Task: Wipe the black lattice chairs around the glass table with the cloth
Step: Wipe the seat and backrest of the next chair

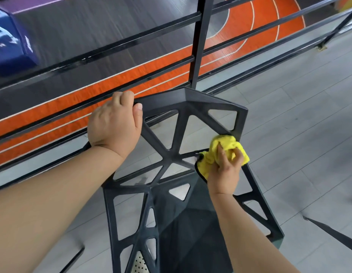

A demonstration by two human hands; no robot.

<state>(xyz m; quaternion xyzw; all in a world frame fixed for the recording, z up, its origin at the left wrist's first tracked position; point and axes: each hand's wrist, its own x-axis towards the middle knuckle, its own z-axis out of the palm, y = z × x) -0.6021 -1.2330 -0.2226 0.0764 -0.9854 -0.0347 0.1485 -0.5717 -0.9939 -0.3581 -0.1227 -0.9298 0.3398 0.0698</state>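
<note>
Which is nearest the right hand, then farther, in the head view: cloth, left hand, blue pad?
1. Cloth: in the right hand.
2. Left hand: on the chair's top left corner.
3. Blue pad: far upper left, beyond the railing.

Bright, even daylight, soft shadows.
Wide-angle lens bends the black railing (198,42) bars; far left corner is smeared with motion blur.

chair (171,154) seat cut off below, left fingertips hidden behind backrest
</note>
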